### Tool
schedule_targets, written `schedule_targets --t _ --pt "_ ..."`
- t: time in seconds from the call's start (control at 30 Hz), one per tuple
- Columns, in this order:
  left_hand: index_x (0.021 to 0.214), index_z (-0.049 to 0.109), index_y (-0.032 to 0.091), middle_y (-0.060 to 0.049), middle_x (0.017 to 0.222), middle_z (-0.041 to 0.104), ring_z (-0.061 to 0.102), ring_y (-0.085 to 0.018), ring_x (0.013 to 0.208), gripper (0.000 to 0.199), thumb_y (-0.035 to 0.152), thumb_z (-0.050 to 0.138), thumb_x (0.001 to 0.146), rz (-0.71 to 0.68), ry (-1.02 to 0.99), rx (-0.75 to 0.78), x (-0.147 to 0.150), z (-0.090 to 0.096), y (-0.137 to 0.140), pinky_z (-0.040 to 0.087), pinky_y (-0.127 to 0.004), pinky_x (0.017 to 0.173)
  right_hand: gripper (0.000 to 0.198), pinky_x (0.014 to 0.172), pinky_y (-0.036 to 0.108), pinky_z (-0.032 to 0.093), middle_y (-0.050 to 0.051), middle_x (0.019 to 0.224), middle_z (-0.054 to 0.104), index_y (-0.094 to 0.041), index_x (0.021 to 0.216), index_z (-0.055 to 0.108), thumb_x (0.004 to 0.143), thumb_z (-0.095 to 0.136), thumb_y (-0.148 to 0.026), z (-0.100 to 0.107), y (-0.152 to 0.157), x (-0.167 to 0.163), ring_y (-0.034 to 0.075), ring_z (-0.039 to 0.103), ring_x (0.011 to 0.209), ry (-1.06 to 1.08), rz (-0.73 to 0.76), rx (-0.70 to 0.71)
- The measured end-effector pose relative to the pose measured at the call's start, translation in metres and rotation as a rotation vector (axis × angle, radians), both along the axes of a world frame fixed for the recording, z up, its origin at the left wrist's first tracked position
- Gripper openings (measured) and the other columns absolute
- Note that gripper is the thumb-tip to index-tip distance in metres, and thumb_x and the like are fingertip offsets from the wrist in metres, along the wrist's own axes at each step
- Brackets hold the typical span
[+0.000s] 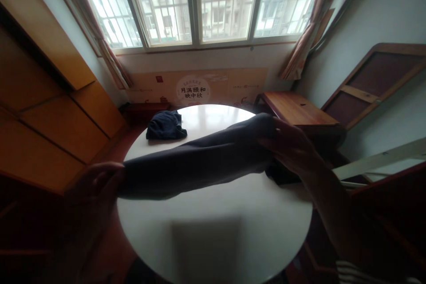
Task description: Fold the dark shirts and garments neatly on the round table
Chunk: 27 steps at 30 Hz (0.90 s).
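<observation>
Dark fabric, a long dark garment (199,159), is stretched in the air above the round white bench (216,226), running from the bench's left edge up toward its far right edge. The left hand (95,186) sits low at the left edge, its fingers (113,177) curled shut around one end of the cloth. The right hand (293,148) is raised higher at the right edge, forearm reaching in from the lower right, its fingers closed on the other end. The cloth looks smooth and taut between them, folded narrow like a band, sagging slightly along its lower edge. A second folded navy garment (165,125) lies on the bench near its far left edge.
</observation>
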<state>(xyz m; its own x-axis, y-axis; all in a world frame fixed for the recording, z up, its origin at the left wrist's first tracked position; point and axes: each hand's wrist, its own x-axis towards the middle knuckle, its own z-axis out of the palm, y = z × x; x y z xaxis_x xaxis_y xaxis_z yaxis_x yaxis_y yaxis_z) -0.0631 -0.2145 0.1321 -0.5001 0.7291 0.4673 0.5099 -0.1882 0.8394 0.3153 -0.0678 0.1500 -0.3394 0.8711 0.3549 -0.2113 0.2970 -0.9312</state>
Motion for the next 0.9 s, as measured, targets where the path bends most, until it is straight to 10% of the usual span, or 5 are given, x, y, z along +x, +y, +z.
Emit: schedule_targets --t 0.23,0.4,0.53,0.73,0.9 --pt "0.097 0.069 0.018 0.002 0.071 0.069 0.062 -0.010 0.061 0.033 0.031 0.084 0.071 -0.318 -0.348 0.076 -0.001 0.028 0.087 0.049 -0.017 0.053 0.040 0.072 0.035 0.062 0.002 0.093 0.074 -0.029 0.116 0.068 0.079 0.079 -0.037 0.002 0.014 0.006 0.020 0.071 0.082 -0.011 -0.180 0.009" --pt "0.100 0.063 0.012 -0.001 0.071 0.067 0.062 -0.011 0.058 0.049 0.036 0.086 0.065 -0.328 -0.495 -0.235 0.003 -0.049 0.185 0.050 -0.021 0.054 0.042 0.071 0.032 0.059 0.008 0.087 0.073 -0.015 0.111 0.066 0.077 0.080 -0.036 -0.069 0.088 -0.016 0.021 0.070 0.078 -0.287 -0.281 -0.405" --pt "0.114 0.057 0.012 -0.007 0.082 0.068 0.066 -0.015 0.066 0.059 0.037 0.085 0.069 -0.351 -0.416 -0.501 0.008 -0.108 0.208 0.053 -0.026 0.060 0.063 0.062 0.025 0.053 0.010 0.096 0.071 -0.016 0.127 0.055 0.070 0.082 -0.019 -0.108 0.113 -0.030 0.019 0.068 0.081 -0.515 -0.333 -0.620" --pt "0.122 0.051 0.014 -0.004 0.082 0.066 0.062 -0.014 0.063 0.061 0.036 0.081 0.073 -0.305 -0.268 -0.446 -0.016 -0.134 0.214 0.049 -0.023 0.056 0.058 0.057 0.020 0.049 0.003 0.085 0.067 -0.019 0.134 0.048 0.080 0.068 -0.016 -0.118 0.128 -0.018 0.015 0.066 0.072 -0.592 -0.264 -0.433" --pt "0.109 0.061 0.013 -0.009 0.094 0.067 0.064 -0.018 0.074 0.026 0.026 0.063 0.087 -0.161 0.272 -0.209 -0.013 -0.127 0.210 0.054 -0.034 0.076 0.037 0.082 0.034 0.054 0.011 0.097 0.070 -0.015 0.124 0.059 0.087 0.060 -0.020 -0.117 0.130 -0.024 0.022 0.068 0.088 -0.933 -0.490 -0.017"
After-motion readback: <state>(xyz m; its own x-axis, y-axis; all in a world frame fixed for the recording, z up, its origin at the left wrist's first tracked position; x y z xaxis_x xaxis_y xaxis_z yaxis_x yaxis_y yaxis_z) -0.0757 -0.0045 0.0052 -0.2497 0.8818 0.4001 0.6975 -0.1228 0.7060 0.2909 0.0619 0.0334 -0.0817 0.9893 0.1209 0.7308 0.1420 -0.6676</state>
